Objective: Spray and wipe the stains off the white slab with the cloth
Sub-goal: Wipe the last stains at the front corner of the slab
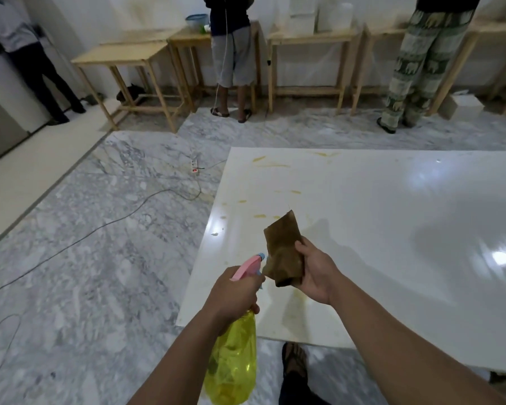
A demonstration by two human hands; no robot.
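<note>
Left hand (235, 290) was wrapped round the yellow spray bottle (234, 363), right hand (316, 271) gripped the brown cloth (284, 252) just above the stained white slab (377, 229) on the floor.

Stained white slab (392, 229) on marble floor (100, 244)

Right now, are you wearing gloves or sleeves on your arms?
No. Both hands, left and right, are bare, with no gloves, rings or watch showing. Both forearms are bare too, with no sleeve in view as far as the picture's bottom edge.
</note>
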